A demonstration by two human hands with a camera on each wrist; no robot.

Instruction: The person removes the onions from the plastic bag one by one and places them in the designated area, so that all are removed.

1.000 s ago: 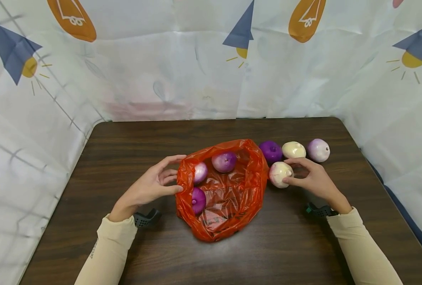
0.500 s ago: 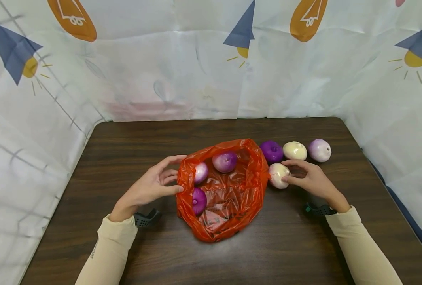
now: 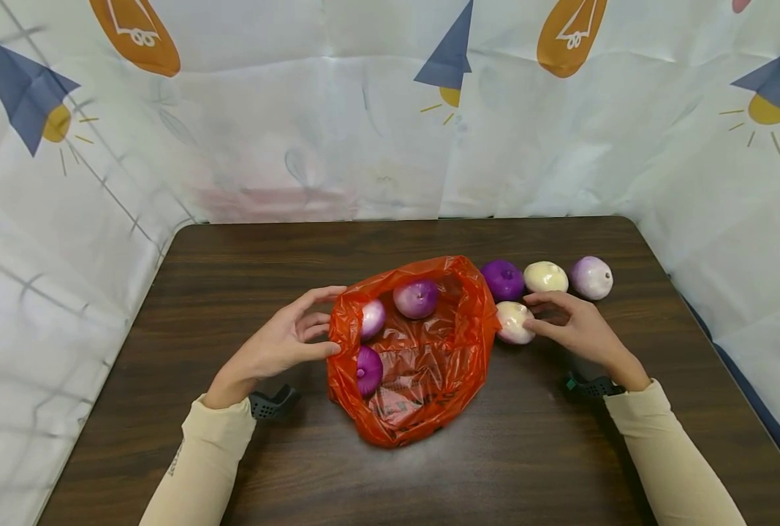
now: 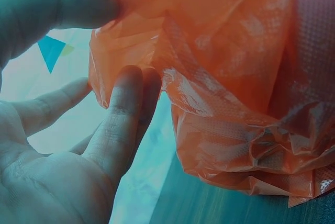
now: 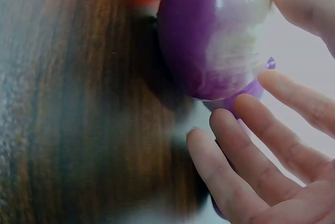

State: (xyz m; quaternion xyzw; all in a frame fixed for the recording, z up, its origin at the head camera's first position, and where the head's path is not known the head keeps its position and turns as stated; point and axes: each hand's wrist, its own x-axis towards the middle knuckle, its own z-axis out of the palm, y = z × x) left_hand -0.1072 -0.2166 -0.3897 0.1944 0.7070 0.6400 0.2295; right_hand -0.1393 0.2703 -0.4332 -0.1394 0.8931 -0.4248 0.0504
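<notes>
An orange-red plastic bag (image 3: 403, 398) lies wide open on the table, with three purple onions inside, one a deep purple onion (image 3: 368, 371). My left hand (image 3: 283, 330) rests at the bag's left side, thumb and fingers spread and touching the plastic. In the left wrist view, the thumb and fingertips (image 4: 125, 85) lie against the bag. My right hand (image 3: 577, 329) is beside a cream-and-purple onion (image 3: 513, 323) just right of the bag, its thumb and index tips at the onion's right side. In the right wrist view, the other fingers are straight and apart from it.
Behind the right hand lie a deep purple onion (image 3: 503, 280), a cream onion (image 3: 545, 277) and a pale purple onion (image 3: 591, 277). They sit on a dark wooden table (image 3: 251, 252). White patterned cloth (image 3: 245, 146) surrounds its back and sides.
The cream-and-purple onion has turned and shifted slightly left against the bag's right edge. My right hand's fingertips now sit nearer its right side. The left hand and bag have hardly moved.
</notes>
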